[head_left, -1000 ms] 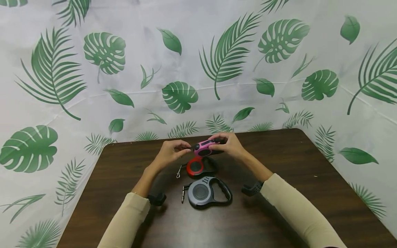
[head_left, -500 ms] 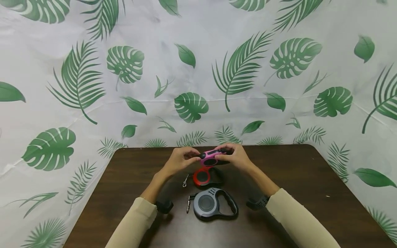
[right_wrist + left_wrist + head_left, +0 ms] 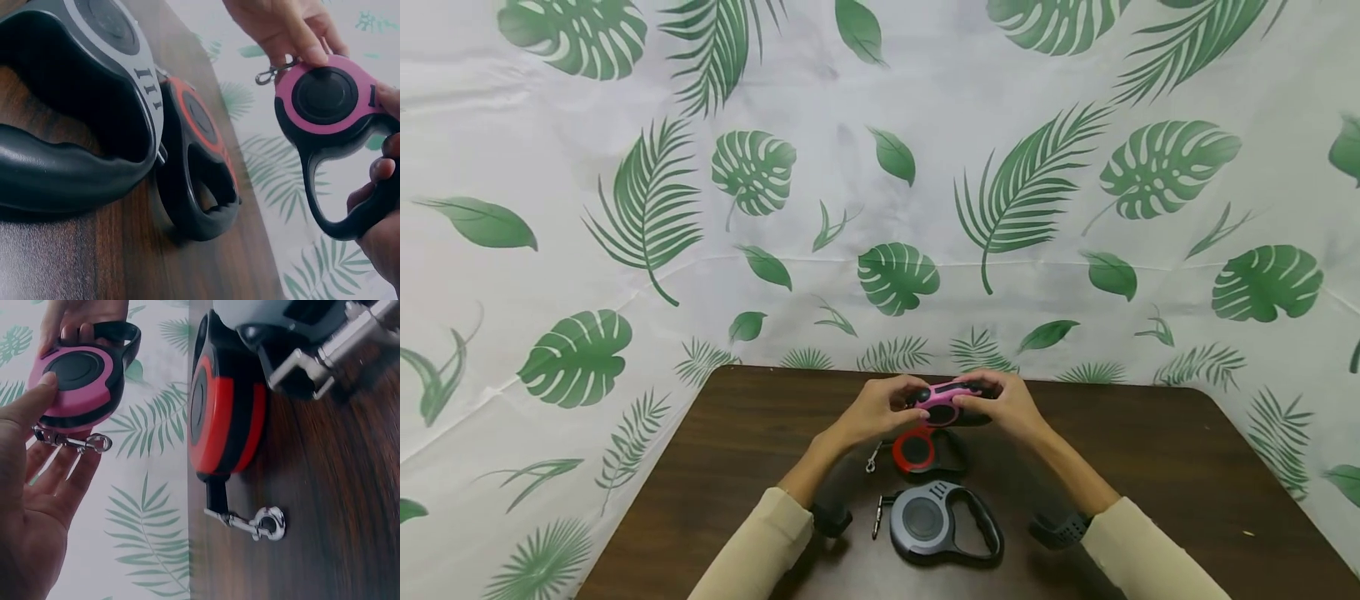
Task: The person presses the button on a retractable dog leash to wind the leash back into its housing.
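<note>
A pink and black retractable dog leash (image 3: 942,406) is up above the far part of the table, between both hands. My left hand (image 3: 880,410) pinches its front end, with the thumb (image 3: 39,394) on the pink casing and the fingers behind. My right hand (image 3: 1011,410) grips the black handle (image 3: 369,209). The metal snap hook (image 3: 94,444) sits close against the casing, by the left fingers. Below lies a red and black retractable leash (image 3: 914,450), and nearer to me a larger grey and black one (image 3: 922,518).
The red leash's snap hook (image 3: 872,458) and the grey leash's hook (image 3: 877,518) stick out to the left. Dark wood table (image 3: 715,492) surrounds them. A white leaf-print sheet (image 3: 820,308) hangs behind the table. Black wrist bands (image 3: 831,518) are on both forearms.
My left hand has come in against the pink leash; a second ago it held a short black stretch of strap out from the casing. The head view has shifted, so everything appears further right and lower.
</note>
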Tool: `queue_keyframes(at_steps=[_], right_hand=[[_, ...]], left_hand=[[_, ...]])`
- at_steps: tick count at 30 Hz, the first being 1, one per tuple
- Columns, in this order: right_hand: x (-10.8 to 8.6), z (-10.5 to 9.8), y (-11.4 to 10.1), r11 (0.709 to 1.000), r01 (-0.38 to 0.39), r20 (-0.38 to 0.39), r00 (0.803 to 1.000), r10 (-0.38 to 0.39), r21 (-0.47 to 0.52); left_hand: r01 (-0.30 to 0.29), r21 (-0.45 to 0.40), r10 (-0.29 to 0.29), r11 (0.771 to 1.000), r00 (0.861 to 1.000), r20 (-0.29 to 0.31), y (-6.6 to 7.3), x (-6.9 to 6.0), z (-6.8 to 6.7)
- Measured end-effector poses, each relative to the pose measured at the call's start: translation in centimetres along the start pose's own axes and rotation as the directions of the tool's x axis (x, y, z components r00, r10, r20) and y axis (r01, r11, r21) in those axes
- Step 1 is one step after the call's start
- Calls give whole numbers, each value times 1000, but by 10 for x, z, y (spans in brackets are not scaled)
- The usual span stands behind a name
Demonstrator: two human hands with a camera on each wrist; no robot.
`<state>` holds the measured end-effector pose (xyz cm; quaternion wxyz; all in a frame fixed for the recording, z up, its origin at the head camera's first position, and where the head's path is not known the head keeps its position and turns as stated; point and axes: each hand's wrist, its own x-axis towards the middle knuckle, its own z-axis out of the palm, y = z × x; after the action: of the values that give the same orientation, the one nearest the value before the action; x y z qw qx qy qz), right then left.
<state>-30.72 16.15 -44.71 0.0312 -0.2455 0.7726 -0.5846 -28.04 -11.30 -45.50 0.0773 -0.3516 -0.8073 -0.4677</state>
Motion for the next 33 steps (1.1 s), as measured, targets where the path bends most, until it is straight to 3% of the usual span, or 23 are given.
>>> queue_keyframes(at_steps=[6, 14, 18, 24, 29, 33], right_hand=[[-7, -10, -2, 996, -86, 21, 996, 85, 34], [-13, -35, -1, 996, -88, 8, 996, 88, 7], [-20, -40, 7, 989, -131, 48, 991, 128, 61], [-27, -60, 18, 978, -180, 66, 983, 174, 105], [-42, -76, 31, 976, -206, 72, 977, 202, 62], [-56, -85, 43, 966, -254, 94, 964, 248, 54]], left_hand=[[85, -13, -84, 996, 996, 31, 10, 4, 10], [100, 59, -104, 993, 991, 79, 24, 21, 25], [132, 68, -140, 989, 983, 117, 30, 19, 36], [130, 106, -144, 986, 979, 143, 37, 27, 54], [145, 146, -173, 979, 964, 202, 42, 33, 74], [178, 174, -218, 969, 944, 248, 45, 36, 91]])
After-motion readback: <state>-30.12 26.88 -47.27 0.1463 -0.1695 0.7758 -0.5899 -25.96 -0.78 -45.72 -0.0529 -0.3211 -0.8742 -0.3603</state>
